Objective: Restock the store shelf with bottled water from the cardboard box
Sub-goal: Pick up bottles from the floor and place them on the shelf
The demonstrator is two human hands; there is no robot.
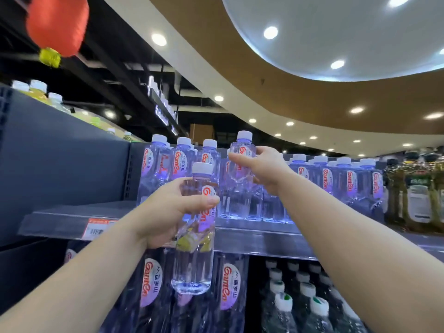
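My left hand [165, 212] grips a clear water bottle [194, 265] with a white cap and red-lettered label, held upright in front of the shelf edge [259, 243]. My right hand [266, 169] is stretched forward and holds a second water bottle [241, 150] of the same kind over the shelf, among the standing rows. Matching bottles [182, 159] stand on the shelf to the left of it, and more bottles [346, 179] stand to the right. The cardboard box is out of view.
Larger water bottles [230, 287] fill the shelf below, with dark green-capped bottles [300, 301] beside them. A grey side panel [62, 159] closes the shelf on the left, carrying yellow-green drinks on top. A price tag [98, 228] sits on the shelf edge. A red lantern [57, 22] hangs above.
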